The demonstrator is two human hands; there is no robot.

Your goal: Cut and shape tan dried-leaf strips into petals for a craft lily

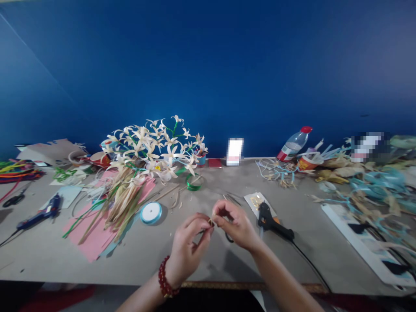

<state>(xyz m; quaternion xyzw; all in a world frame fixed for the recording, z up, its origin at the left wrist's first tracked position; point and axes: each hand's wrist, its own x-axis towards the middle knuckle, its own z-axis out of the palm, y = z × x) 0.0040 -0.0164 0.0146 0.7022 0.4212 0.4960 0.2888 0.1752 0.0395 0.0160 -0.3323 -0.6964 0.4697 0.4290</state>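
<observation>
My left hand (191, 238), with a red bead bracelet (165, 277) on its wrist, is raised over the middle of the table. My right hand (236, 223) meets it there, fingertips almost touching. Both hands pinch with thumb and fingers around a tiny pale, straw-coloured piece (211, 222), mostly covered by the fingertips and too small to name. Part of a dark loop (229, 237) shows below my right hand. A blue ribbon spool (151, 213) lies left of the hands. To the right rests a black glue gun (271, 221) on a small clear packet (255, 200).
White artificial flowers (151, 147) stand at the back left, behind dried husk strips (125, 208) on pink paper (92, 236). A blue glue gun (48, 212) lies far left. Rightward are a tilted bottle (294, 145), tangled fibres (373, 182) and a white power strip (354, 247).
</observation>
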